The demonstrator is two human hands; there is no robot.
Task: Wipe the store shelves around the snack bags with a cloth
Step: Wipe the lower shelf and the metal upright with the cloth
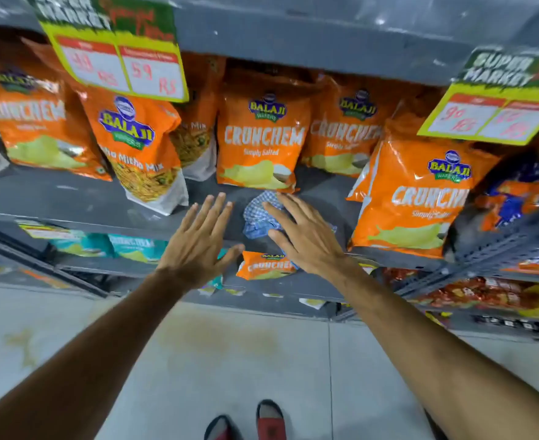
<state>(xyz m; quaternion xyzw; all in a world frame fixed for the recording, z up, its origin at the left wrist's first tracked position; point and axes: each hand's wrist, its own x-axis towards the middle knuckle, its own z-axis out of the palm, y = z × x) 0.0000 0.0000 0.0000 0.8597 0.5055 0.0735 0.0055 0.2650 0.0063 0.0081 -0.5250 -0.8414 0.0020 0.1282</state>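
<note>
A crumpled blue-and-white checked cloth (257, 214) lies on the grey shelf (71, 198), in front of an upright orange Crunchem bag (260, 134). My right hand (303, 236) rests flat on the cloth's right side, fingers spread. My left hand (198, 239) hovers open just left of the cloth, fingers apart and holding nothing. Orange snack bags line the shelf: a Mix bag (141, 150) to the left and a Crunchem bag (414, 192) at the front right.
Yellow price cards (122, 68) (490, 115) hang from the shelf above. Lower shelves hold teal bags (128, 247) and a small orange bag (268, 265). Red and blue packs (522, 192) sit at the right. My feet (271, 420) stand on a pale tiled floor.
</note>
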